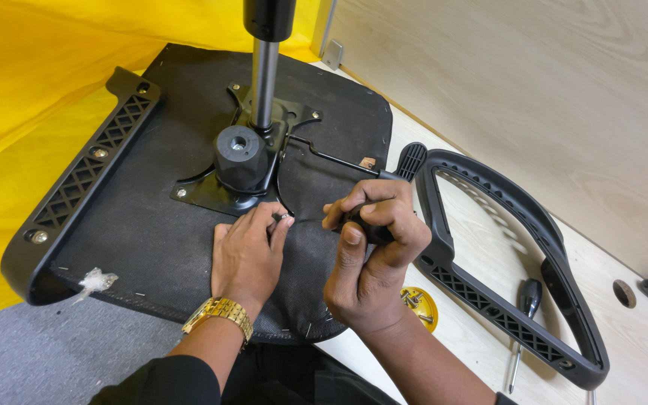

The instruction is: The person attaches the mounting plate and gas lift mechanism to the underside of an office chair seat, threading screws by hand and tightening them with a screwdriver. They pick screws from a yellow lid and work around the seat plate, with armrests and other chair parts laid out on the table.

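An upturned black office-chair seat lies in front of me, with a black metal mechanism plate, a round black knob and a chrome gas cylinder standing up from it. My left hand rests on the seat underside and pinches a small metal fastener at the plate's front edge. My right hand is closed around a black tool handle beside the left fingers. A thin lever with a black paddle runs out to the right.
A black mesh-pattern armrest frame lies on the pale wooden board to the right. Beside it are a black-handled screwdriver and a yellow dish of screws. Another armrest is on the seat's left. Yellow sheet behind; grey floor lower left.
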